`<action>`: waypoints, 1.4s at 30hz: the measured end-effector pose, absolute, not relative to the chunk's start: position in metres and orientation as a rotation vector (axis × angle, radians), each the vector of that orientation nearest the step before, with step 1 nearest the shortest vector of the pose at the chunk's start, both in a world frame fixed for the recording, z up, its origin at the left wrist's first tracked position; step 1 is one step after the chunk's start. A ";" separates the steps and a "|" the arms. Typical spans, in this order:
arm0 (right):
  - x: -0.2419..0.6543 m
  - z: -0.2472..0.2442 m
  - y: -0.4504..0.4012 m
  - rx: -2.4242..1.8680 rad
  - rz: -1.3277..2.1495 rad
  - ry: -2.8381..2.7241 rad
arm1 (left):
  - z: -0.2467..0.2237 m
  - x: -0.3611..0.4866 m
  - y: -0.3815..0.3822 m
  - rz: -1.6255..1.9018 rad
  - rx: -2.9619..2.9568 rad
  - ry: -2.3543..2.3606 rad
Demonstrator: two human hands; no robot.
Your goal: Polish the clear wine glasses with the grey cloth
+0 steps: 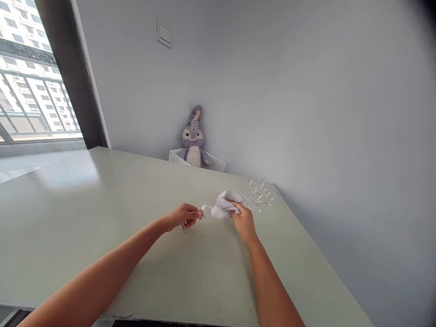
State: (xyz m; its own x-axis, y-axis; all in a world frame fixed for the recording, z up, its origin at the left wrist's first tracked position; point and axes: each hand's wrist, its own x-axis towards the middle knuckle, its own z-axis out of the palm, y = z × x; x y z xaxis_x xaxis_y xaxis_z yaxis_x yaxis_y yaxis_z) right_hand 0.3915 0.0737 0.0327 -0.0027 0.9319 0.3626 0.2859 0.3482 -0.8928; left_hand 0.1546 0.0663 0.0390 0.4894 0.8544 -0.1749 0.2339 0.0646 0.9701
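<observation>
Cloth (pixel 223 206) bunched in my right hand (pixel 242 218), clear piece (pixel 206 210) pinched in my left hand (pixel 187 215).

Closest to me, my forearms reach over the pale green tabletop (pixel 204 272); my left hand is nearly closed, thumb and forefinger gripping the clear piece at its end, a thin bit hanging below the curled fingers, and my right hand is closed round the white folds, so the clear piece lies between my hands, right at the fabric's left edge. Just beyond my right hand, a loose cluster of clear pieces (pixel 260 194) lies near the table's edge; farther off, a purple-grey plush toy (pixel 194 141) sits in a white perforated basket (pixel 217 164) against the wall.
</observation>
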 end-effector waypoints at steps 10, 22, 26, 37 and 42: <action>0.342 0.037 0.040 -0.939 0.083 -2.242 | 0.024 0.166 0.057 0.678 2.437 1.558; 0.368 0.021 0.074 -1.032 1.620 -0.961 | 0.012 0.178 0.049 0.928 2.959 1.168; 0.349 0.022 0.067 -0.797 1.693 -0.593 | 0.006 0.185 0.046 1.059 2.644 1.392; 0.319 0.015 0.039 -0.749 1.437 -0.929 | -0.001 0.212 0.033 1.277 1.762 1.514; 0.315 0.011 0.030 -0.860 1.174 -1.330 | -0.004 0.219 0.026 1.367 1.722 1.333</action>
